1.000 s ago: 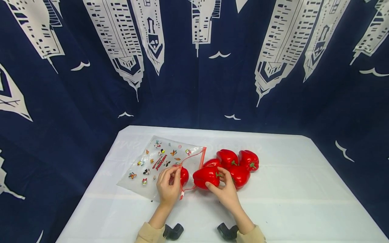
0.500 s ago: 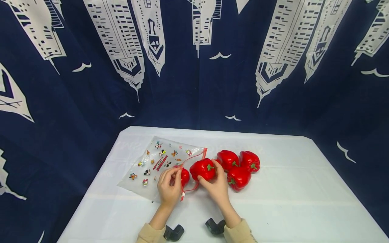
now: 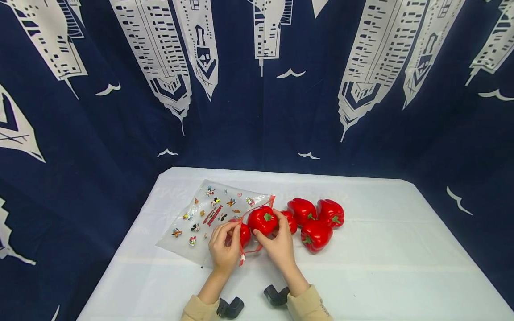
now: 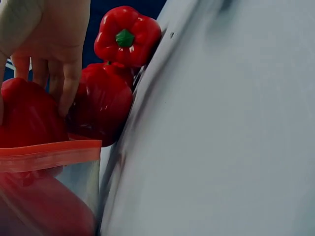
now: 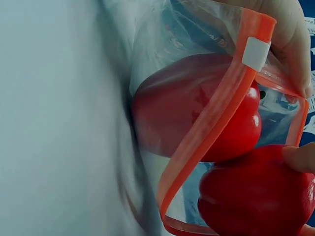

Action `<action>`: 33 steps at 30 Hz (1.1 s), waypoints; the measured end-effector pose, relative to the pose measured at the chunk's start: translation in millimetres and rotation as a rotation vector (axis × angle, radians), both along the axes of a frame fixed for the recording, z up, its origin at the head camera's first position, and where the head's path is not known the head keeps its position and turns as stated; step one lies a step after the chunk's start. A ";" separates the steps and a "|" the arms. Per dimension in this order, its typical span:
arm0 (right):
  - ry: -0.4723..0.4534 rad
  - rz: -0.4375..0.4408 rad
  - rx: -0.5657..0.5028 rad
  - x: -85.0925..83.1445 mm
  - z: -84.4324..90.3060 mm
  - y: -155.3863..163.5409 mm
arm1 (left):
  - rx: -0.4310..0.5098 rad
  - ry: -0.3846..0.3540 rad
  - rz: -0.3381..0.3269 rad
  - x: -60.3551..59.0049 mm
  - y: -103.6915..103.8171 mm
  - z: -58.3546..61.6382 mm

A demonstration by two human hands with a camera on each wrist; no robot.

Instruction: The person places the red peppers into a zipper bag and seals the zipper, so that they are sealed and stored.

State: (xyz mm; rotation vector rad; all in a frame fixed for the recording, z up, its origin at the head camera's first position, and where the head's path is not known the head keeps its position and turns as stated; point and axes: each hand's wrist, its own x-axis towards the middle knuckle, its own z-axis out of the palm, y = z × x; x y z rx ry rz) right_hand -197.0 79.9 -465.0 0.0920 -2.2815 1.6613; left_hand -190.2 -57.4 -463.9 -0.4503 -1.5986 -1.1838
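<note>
A clear zip bag with small cartoon prints and a red-orange zip edge lies on the table, its mouth facing right. Inside it, near the mouth, is one red bell pepper. My left hand pinches the bag's edge and keeps the mouth apart. Another red bell pepper, green stem showing, is held by the fingers and thumb of my right hand right at the mouth. In the right wrist view this held pepper overlaps the zip edge, close beside the bagged one. A white slider sits on the zip.
Several more red bell peppers lie grouped just right of the bag on the white table. Behind the table hangs a dark blue cloth printed with white buildings. Dark devices are worn at both wrists.
My right hand has carried its bell pepper left and slightly up, away from the group to the bag's mouth, turning its stem toward the camera. My left hand has stayed on the bag's edge.
</note>
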 end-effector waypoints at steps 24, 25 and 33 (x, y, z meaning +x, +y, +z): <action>0.004 0.016 0.111 -7.1 -14.7 -0.5 | -0.014 0.027 0.022 2.3 2.9 4.3; 0.017 0.011 0.121 -7.4 -15.7 -1.0 | -0.014 0.032 0.025 2.0 3.0 3.9; 0.118 -0.041 0.240 -10.1 -20.1 -5.0 | -0.013 0.016 0.009 3.3 1.8 6.0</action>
